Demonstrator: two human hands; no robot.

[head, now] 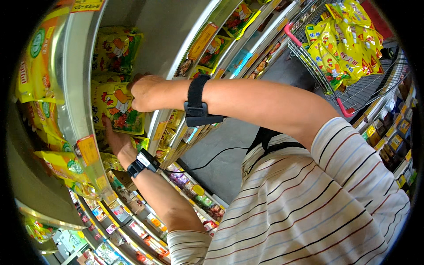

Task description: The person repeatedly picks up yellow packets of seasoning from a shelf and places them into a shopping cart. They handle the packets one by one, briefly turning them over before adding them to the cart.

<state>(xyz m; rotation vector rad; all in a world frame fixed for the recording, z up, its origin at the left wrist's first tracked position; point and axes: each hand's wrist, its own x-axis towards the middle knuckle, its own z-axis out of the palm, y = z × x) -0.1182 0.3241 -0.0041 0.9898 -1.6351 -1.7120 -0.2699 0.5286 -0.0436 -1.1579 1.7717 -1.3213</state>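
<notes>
A yellow-green plastic seasoning bag with a cartoon chicken [124, 111] stands in a shelf bay at the left. My right hand [145, 92] is closed at the bag's upper right edge, its fingertips partly hidden. From below, my left hand [116, 137] holds the bag's lower left side, a digit across its front and the other fingers hidden. Similar chicken bags [114, 49] lie just above, in the same bay. Black straps circle both wrists; the left one carries a small device [147, 160] with a cable.
A clear shelf lip [78, 82] with price tags borders the bay, yellow bags [43, 66] beyond it. A metal shopping cart [301, 56] with many yellow bags [341, 49] stands at upper right. Stocked shelves [135, 228] run along the bottom left. Grey floor [215, 162] lies between.
</notes>
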